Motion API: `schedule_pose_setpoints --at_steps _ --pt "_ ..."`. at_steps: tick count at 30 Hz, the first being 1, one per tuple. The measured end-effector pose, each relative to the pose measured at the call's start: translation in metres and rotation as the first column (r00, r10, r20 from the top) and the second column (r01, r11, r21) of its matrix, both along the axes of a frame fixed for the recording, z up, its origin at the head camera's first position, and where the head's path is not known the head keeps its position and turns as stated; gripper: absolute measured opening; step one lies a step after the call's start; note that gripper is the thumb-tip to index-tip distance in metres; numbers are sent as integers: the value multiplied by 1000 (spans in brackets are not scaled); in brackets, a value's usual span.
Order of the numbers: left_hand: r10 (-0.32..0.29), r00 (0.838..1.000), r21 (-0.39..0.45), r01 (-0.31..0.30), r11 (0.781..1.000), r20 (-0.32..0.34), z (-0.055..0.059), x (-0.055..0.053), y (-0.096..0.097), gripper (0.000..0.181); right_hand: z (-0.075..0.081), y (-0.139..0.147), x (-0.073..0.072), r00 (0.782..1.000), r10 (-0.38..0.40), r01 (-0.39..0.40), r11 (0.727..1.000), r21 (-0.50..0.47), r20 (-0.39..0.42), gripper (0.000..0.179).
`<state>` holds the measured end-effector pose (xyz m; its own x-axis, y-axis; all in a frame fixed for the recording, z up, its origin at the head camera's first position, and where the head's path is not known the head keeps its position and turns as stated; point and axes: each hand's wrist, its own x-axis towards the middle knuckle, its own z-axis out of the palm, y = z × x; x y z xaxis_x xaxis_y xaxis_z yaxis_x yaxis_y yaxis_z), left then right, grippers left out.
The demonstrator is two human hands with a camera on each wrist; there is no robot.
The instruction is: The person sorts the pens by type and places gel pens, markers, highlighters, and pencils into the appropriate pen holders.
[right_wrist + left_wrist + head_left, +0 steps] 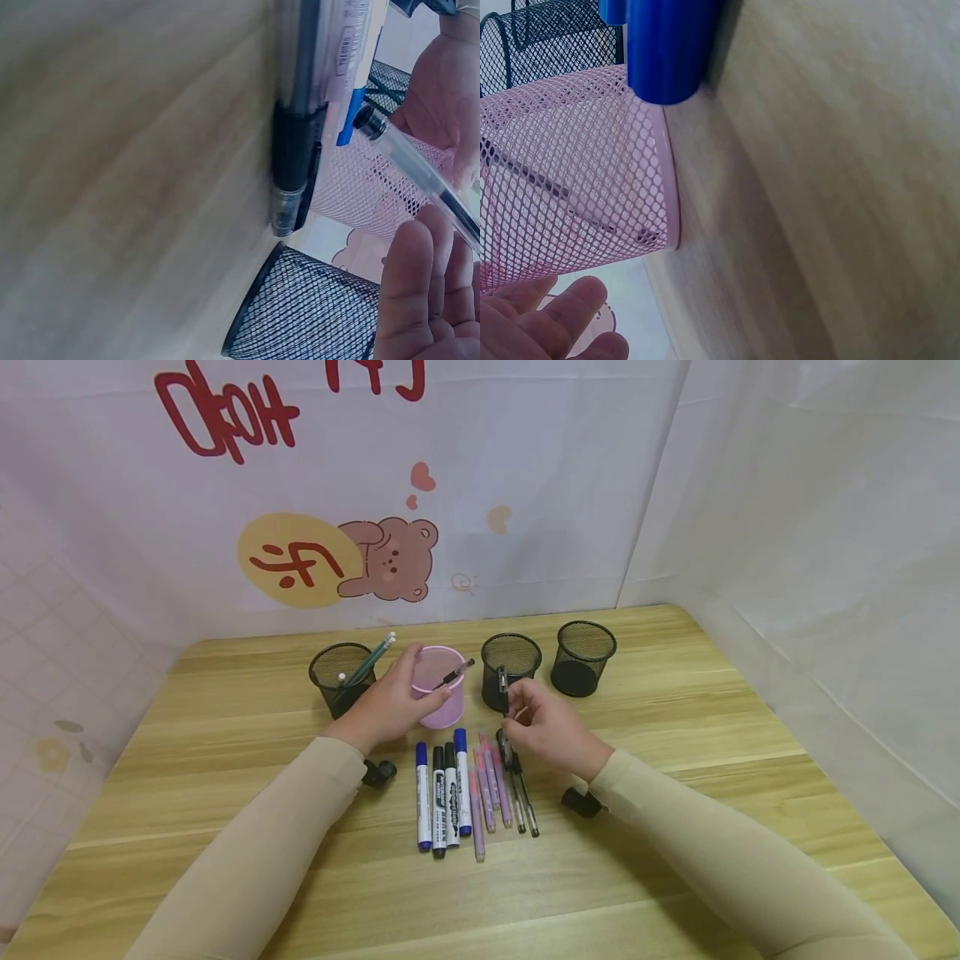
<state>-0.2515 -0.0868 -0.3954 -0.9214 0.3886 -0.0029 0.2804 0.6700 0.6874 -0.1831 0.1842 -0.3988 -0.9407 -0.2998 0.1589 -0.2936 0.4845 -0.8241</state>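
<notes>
Your right hand (551, 727) has its grip pinched on a black pen (503, 692), long axis close to upright, cap end up, just in front of the middle black mesh cup (511, 667). Your left hand (390, 702) is wrapped round the near side of the pink mesh cup (441, 689), so that grip is closed on the cup wall; the wrist view shows its fingertips (562, 315) just off the mesh. The pink cup's mouth sits up and to the left of the right grip, near but not touching, and the right hand is the nearer one to the pen. One dark pen (457, 674) already leans in the pink cup, tip out over the rim toward your right grip. The far-left black cup (341, 677) holds green pencils (372, 658); the far-right black cup (583, 656) looks empty; I can't tell the middle one's contents. Just below both grips on the surface (675, 760) lies a row with long axes running toward you: blue and black markers (442, 789), pink pens (487, 789), then more black pens (522, 797) directly under the right grip.
</notes>
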Motion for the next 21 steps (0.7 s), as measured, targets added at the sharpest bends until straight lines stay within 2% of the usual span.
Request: schedule_pose_setpoints --at_steps 7,12,21 --pt "3 1000 6 -3 1000 2 -2 -1 0 95 3 -5 -3 999 17 -21 995 -100 -46 14" --pt "1 1000 9 0 1000 -2 -3 -1 -1 95 6 -8 -4 998 8 -17 992 -122 -68 9" --pt "2 1000 22 -2 1000 7 -2 0 -1 96 12 -15 -6 999 19 -26 985 -173 -43 8"
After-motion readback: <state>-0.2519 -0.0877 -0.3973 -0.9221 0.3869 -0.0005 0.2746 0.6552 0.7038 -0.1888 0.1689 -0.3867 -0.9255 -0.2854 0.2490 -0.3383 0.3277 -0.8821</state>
